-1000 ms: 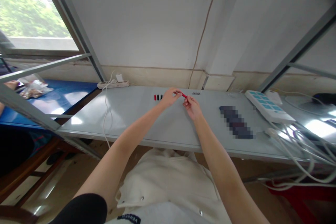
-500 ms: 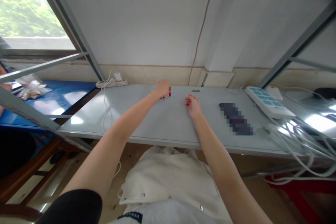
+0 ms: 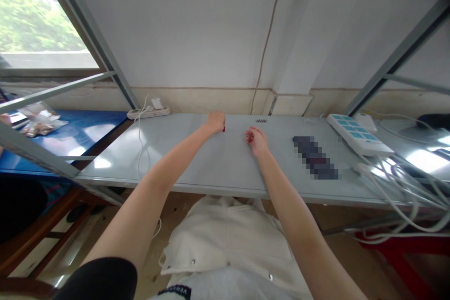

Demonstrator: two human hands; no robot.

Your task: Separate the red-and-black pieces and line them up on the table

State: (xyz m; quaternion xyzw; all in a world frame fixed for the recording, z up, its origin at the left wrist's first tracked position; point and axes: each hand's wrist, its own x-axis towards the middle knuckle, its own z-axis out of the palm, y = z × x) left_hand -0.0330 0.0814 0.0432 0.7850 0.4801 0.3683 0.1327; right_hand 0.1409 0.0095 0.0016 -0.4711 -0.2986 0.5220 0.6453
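Note:
My left hand (image 3: 215, 123) is low over the back of the grey desk (image 3: 211, 164), its back toward me. Its fingers point down and look closed, and what they hold, if anything, is hidden. A bit of red (image 3: 224, 128) shows at its fingertips; whether it is a nail or a small piece I cannot tell. My right hand (image 3: 258, 141) rests to the right with its fingers curled in a pinch. Red also shows at these fingertips, and anything within them is too small to name. Just behind my right hand lies a short row of small dark pieces (image 3: 261, 121).
A pixelated dark flat object (image 3: 315, 157) lies right of my right hand. Farther right are a white power strip (image 3: 358, 136) and tangled white cables (image 3: 404, 192). Another white power strip (image 3: 149, 112) is at the back left. Metal posts flank the desk; a blue table (image 3: 87, 131) adjoins it.
My left hand has turned and shifted slightly left and down, so less red shows at its fingertips. My right hand has barely moved. The whole view has shifted slightly.

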